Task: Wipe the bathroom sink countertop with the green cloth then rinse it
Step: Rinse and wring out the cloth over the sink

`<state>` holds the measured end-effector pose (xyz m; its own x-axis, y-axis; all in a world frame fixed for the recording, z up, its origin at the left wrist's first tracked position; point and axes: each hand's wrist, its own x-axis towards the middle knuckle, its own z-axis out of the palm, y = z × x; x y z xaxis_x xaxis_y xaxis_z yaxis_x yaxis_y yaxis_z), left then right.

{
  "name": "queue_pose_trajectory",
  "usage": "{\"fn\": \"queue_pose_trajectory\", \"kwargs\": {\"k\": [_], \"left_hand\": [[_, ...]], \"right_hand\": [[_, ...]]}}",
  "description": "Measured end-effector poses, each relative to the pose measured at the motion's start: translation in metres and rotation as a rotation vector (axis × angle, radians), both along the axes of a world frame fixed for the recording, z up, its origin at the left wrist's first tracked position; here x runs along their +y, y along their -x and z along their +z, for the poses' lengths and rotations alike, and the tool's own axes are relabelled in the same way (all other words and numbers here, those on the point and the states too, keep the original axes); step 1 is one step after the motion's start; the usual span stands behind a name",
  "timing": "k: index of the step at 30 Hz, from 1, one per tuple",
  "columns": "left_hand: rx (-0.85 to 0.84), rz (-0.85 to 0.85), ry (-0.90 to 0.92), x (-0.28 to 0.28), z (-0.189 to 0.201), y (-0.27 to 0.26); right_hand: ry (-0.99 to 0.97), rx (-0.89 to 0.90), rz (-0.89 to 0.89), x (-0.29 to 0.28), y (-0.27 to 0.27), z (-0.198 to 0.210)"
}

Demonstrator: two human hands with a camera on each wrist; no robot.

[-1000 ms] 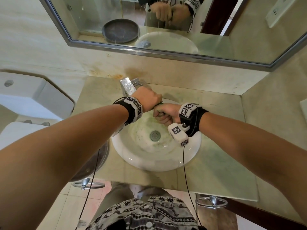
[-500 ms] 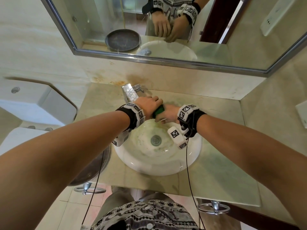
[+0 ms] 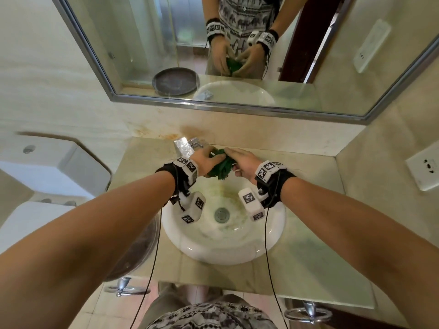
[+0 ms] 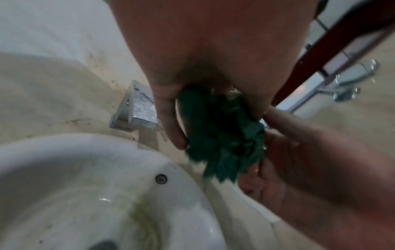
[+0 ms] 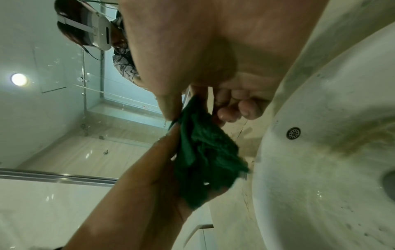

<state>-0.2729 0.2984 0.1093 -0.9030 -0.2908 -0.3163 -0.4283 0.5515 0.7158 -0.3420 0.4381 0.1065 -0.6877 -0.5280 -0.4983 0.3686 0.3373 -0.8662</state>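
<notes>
Both hands have loosened from wringing: left hand (image 3: 204, 160) and right hand (image 3: 241, 162) now pinch the bunched green cloth (image 3: 219, 164) at frame centre; unfold it under the faucet (image 3: 184, 148).

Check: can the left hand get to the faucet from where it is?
Probably yes. The left hand sits right beside the faucet with nothing between, but it grips the cloth and would have to release it.

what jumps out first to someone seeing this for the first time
A bunched green cloth held between the left hand and right hand, over the back rim of the white sink. The bowl is stained yellowish above the drain. A chrome faucet stands just behind the left hand.
</notes>
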Motion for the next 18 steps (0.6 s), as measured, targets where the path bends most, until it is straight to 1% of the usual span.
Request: {"fn": "queue_pose_trajectory", "kwargs": {"k": [2, 3, 6, 8, 10, 12, 14, 16, 18], "left_hand": [[-0.009, 0.061, -0.035, -0.001, 0.006, 0.001], [-0.022, 0.098, -0.081, -0.002, 0.008, 0.001], [-0.016, 0.25, -0.325, -0.004, 0.016, 0.0], [0.003, 0.31, -0.39, -0.005, 0.019, 0.0], [0.011, 0.323, -0.332, -0.006, 0.021, 0.001], [0.028, 0.325, -0.244, -0.006, 0.021, 0.001], [0.02, 0.324, -0.272, -0.004, 0.019, 0.001], [0.002, 0.327, -0.317, -0.002, 0.019, -0.001], [-0.006, 0.311, -0.227, -0.004, 0.022, -0.005]], "right_hand": [[0.009, -0.015, 0.023, 0.0, -0.002, 0.005], [0.027, -0.031, 0.05, -0.001, -0.003, 0.006], [0.063, -0.054, 0.11, -0.001, -0.003, 0.006], [0.075, -0.05, 0.095, -0.002, -0.004, 0.004], [0.063, -0.011, 0.058, -0.005, -0.005, 0.004], [0.0, 0.118, 0.037, -0.009, -0.005, 0.003], [-0.088, 0.267, 0.054, -0.013, -0.005, 0.002], [-0.183, 0.363, 0.092, -0.015, -0.004, 0.001], [-0.223, 0.381, 0.125, -0.015, -0.002, -0.002]]}}
